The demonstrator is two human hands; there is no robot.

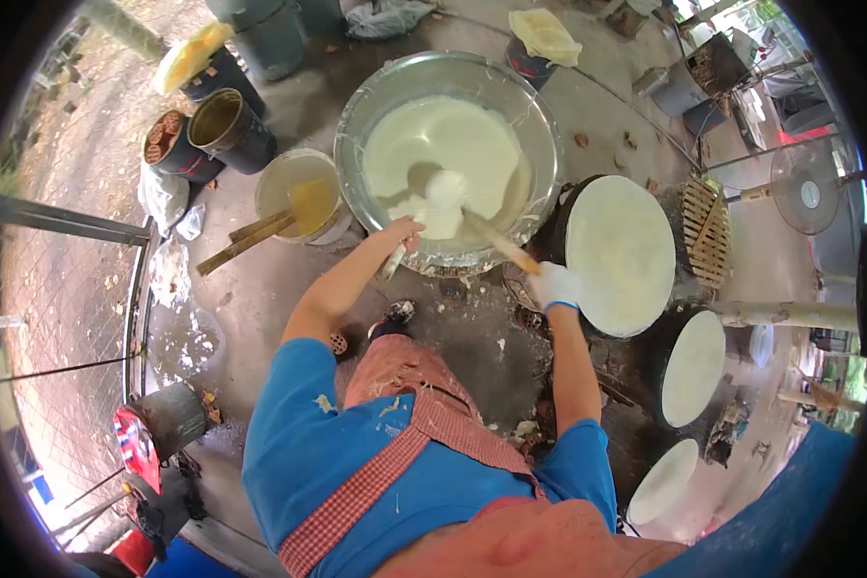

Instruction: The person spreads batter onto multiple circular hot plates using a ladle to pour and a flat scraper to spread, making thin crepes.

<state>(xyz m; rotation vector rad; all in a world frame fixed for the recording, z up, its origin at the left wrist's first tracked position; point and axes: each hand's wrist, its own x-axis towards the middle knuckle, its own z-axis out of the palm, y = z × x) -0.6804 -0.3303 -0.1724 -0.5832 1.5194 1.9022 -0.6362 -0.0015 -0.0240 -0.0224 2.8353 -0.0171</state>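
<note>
A wide metal basin (353, 116) of creamy white batter (482, 130) stands in front of me. My right hand (555, 286), in a white glove, is closed round the wooden handle of a ladle (496, 237). The handle slants over the basin's near right rim, and its batter-coated head lies in the batter. My left hand (405, 234), bare, is at the near left rim with its fingers bent together. A narrow pale piece (394, 260) shows just below that hand; I cannot make out what it is or whether it is held.
Right of the basin, round white cloth-like tops (621, 255) cover dark drums. On the left stand a bucket (270, 178) with wooden-handled tools, black bins (231, 133) and a wire fence (67, 289). A fan (807, 193) and slatted wooden rack (705, 236) are farther right.
</note>
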